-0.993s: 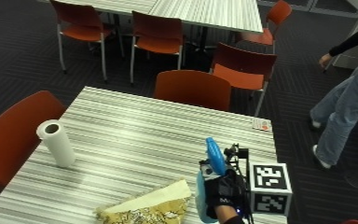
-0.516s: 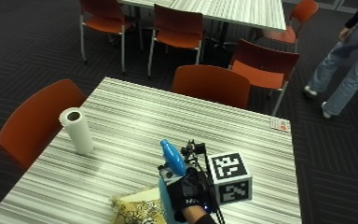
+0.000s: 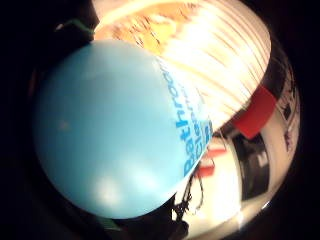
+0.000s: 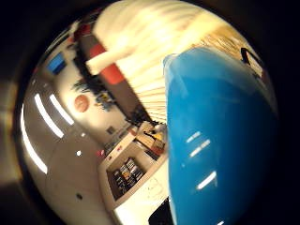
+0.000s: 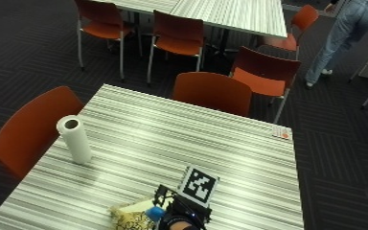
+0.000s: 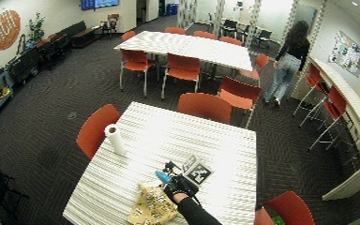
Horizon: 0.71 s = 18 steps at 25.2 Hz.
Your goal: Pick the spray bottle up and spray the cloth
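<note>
My gloved right hand (image 6: 179, 186) grips a blue spray bottle (image 6: 162, 176) near the table's front edge, and the bottle tilts away from the hand above the cloth. The yellow patterned cloth (image 6: 152, 206) lies crumpled on the striped table just beside the hand. In the outside view only the bottle's blue tip (image 5: 153, 212) shows between the cloth (image 5: 130, 218) and the hand (image 5: 181, 221). The bottle's light blue body (image 3: 115, 130) with "Bathroom" lettering fills the little finger side view, with the cloth (image 3: 145, 30) beyond it. It (image 4: 215, 140) also fills much of the thumb side view.
A white paper towel roll (image 5: 74, 139) stands upright at the table's left side. A small card (image 5: 280, 133) lies at the far right edge of the striped table (image 5: 190, 139). Orange chairs (image 5: 209, 91) stand at the far side and the left side (image 5: 34, 124).
The outside camera has shifted, so the whole picture differs. The hand still holds the bottle, which now leans lower, next to the cloth. Roll and cloth lie as before.
</note>
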Each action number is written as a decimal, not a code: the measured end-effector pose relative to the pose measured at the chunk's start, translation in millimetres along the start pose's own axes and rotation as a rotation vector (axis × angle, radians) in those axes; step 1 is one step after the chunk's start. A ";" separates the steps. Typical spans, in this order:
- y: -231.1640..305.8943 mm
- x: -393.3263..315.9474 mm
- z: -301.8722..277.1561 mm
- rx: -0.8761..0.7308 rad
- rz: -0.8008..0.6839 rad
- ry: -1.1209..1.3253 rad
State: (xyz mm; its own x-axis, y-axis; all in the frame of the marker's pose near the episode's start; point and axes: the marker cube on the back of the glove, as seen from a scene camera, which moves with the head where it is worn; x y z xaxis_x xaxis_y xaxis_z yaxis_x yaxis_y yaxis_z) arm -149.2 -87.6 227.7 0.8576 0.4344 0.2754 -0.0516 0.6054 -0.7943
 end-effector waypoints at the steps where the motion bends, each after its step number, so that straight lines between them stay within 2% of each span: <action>1: -5.3 7.6 10.6 -0.053 0.059 0.060; 3: -14.1 21.9 27.8 -0.113 0.149 0.146; 7: -32.0 42.4 45.9 -0.123 0.220 0.233; 18: -23.4 46.5 42.7 -0.170 0.293 0.221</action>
State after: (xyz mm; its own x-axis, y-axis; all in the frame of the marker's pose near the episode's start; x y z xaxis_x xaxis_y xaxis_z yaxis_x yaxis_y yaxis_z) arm -130.0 -53.1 282.2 0.9095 0.4071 -0.0841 -0.2403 0.3499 -0.9054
